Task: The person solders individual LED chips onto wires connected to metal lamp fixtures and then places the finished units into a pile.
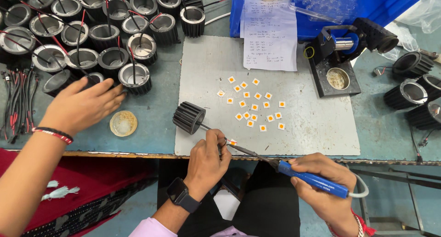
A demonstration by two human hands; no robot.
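Note:
My left hand [207,161], a dark watch on its wrist, pinches a thin wire and a small white square chip with an orange centre [233,142] at the front edge of the grey mat [312,126]. The wire runs to a black finned housing [189,117] lying on its side just beyond my fingers. My right hand [321,182] grips a blue-handled soldering iron [312,179]; its dark tip reaches left to the pinched chip. Several more such chips [255,106] lie scattered on the mat.
A co-worker's hand [82,106] with a red and black wristband reaches among many black housings with red and black wires [92,30] at the back left. A round yellowish disc [123,123], a handwritten sheet [268,30], a soldering stand [333,67] and more housings [413,94] surround the mat.

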